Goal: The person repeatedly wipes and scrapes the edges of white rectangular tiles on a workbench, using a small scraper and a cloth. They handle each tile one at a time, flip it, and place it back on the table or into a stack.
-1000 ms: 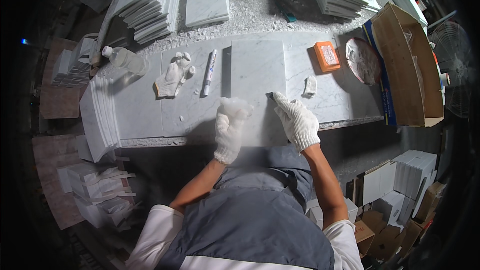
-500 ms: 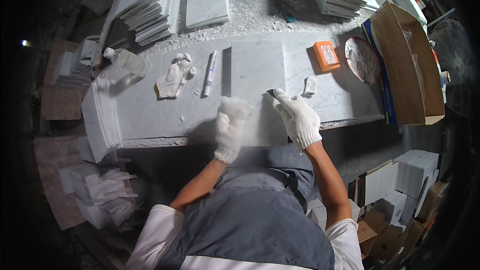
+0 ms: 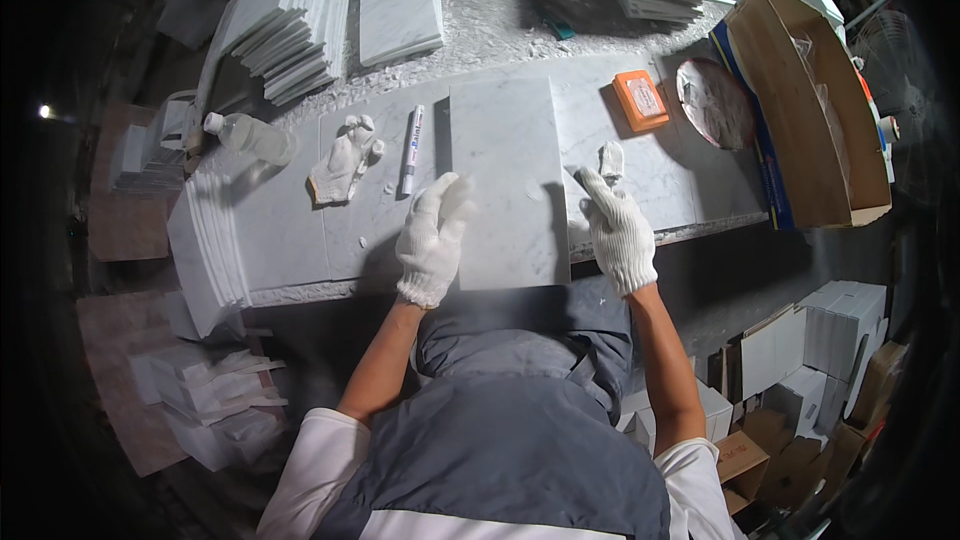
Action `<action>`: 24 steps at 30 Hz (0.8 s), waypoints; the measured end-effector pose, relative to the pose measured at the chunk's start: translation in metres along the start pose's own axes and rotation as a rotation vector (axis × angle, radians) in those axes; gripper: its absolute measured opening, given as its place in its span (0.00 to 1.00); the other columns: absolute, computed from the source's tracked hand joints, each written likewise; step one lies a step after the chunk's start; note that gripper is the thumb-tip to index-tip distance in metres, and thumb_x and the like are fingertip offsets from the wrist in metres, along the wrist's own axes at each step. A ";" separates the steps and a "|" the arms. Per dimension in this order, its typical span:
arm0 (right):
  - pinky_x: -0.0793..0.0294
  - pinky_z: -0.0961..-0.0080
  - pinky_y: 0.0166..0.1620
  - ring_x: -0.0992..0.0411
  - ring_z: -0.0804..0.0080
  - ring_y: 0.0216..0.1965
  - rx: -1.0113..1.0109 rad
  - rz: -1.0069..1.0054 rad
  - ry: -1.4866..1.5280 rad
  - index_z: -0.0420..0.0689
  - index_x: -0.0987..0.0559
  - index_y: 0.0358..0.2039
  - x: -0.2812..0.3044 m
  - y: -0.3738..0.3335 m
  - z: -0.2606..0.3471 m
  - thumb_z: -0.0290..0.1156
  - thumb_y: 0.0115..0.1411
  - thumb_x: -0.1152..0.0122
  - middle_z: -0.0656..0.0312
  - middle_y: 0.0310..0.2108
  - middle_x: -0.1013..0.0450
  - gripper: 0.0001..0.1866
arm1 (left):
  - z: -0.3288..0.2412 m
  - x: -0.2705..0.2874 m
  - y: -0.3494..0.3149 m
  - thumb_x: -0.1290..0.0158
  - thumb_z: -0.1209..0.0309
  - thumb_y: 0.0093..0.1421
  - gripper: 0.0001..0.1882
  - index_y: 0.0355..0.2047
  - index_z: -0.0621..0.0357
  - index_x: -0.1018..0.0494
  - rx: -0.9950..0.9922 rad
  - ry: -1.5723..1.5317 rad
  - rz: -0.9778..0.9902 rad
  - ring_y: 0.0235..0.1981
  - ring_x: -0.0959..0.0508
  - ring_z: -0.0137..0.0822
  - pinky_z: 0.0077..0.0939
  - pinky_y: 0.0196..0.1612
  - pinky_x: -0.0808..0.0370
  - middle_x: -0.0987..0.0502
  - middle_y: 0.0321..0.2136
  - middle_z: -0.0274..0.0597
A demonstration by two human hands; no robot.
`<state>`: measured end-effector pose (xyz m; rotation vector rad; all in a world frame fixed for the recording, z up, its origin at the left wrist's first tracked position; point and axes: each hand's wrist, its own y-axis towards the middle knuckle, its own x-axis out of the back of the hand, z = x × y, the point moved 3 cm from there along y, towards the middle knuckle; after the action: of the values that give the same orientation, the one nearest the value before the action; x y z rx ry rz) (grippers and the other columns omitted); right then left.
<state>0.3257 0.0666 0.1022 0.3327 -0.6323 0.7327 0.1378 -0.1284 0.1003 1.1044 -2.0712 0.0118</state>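
A pale grey-white marble tile lies in front of me on the slab-topped bench. At its left edge is my left hand, in a white knitted glove, its fingers stretched forward and slightly blurred, with nothing visible in them. My right hand, gloved the same way, is beside the tile's right edge. Its thumb and fingers are closed on a small dark piece, of which only the tip shows; its kind is unclear. A small white cloth-like piece lies just beyond the right fingers.
A paint marker, spare glove and clear bottle lie to the left. On the right are an orange box, round dish and open cardboard box. Tile stacks and stone chips lie farther back.
My left hand has moved left from over the tile to its left edge, and the pale haze around it has thinned. My right hand has shifted right, off the tile, with the dark piece.
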 end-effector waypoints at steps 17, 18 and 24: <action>0.24 0.64 0.59 0.23 0.55 0.56 0.151 -0.210 -0.035 0.48 0.20 0.60 -0.013 0.038 -0.040 0.25 0.62 0.33 0.53 0.56 0.22 0.24 | -0.011 -0.020 0.006 0.34 0.70 0.52 0.26 0.53 0.41 0.21 -0.361 0.623 0.008 0.48 0.21 0.43 0.41 0.53 0.23 0.22 0.45 0.33; 0.24 0.64 0.59 0.24 0.55 0.57 0.140 -0.195 -0.051 0.49 0.20 0.59 -0.013 0.038 -0.040 0.25 0.62 0.33 0.53 0.56 0.22 0.24 | -0.011 -0.021 0.006 0.34 0.70 0.52 0.26 0.53 0.42 0.21 -0.378 0.634 -0.005 0.48 0.21 0.43 0.41 0.53 0.23 0.23 0.45 0.33; 0.24 0.64 0.59 0.24 0.54 0.58 0.104 -0.211 -0.062 0.48 0.20 0.59 -0.013 0.037 -0.038 0.25 0.61 0.33 0.52 0.57 0.22 0.24 | -0.010 -0.023 0.004 0.33 0.75 0.49 0.28 0.52 0.45 0.20 -0.394 0.606 0.019 0.47 0.22 0.44 0.40 0.52 0.25 0.21 0.45 0.34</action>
<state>0.3079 0.1050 0.0670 0.5118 -0.6080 0.5554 0.1490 -0.1064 0.0942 0.7220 -1.4581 -0.0456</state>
